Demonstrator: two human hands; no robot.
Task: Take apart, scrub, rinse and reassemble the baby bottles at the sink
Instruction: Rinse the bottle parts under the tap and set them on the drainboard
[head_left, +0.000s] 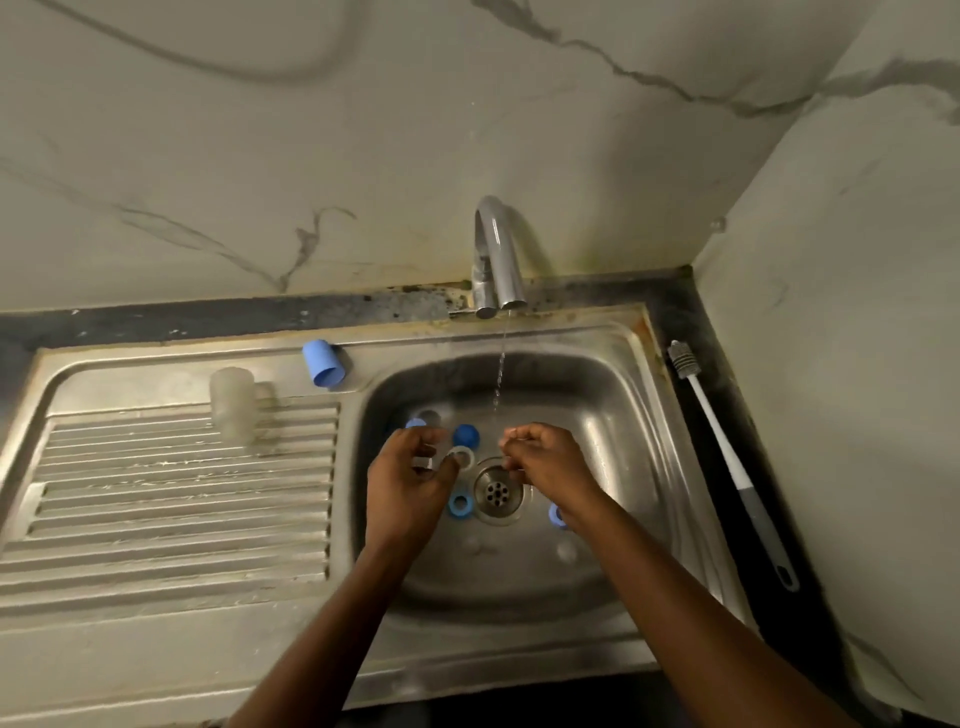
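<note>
Midway, I judge: bottle (231, 405) left of centre, blue rings (460, 505) loose in the sink (597, 415) at centre beneath my left hand (405, 478) and right hand (545, 457), whose curled grips I cannot tell full or empty; reassembly not yet done.

This is a home kitchen, seen at its washing-up corner. A stainless steel sink (597, 415) with a ribbed drainboard (182, 493) is set into a dark worktop (208, 322) against a marble-patterned wall (260, 156). A curved chrome tap (496, 249) runs a thin stream of water (501, 364) into the basin above a round drain strainer (497, 491). Household washing-up lies about: a bottle brush (727, 452) on the worktop, a blue cap (323, 362) and a clear bottle (232, 402) on the drainboard, and a blue ring (459, 503) in the basin. Dark grime (415, 288) marks the wall seam.
</note>
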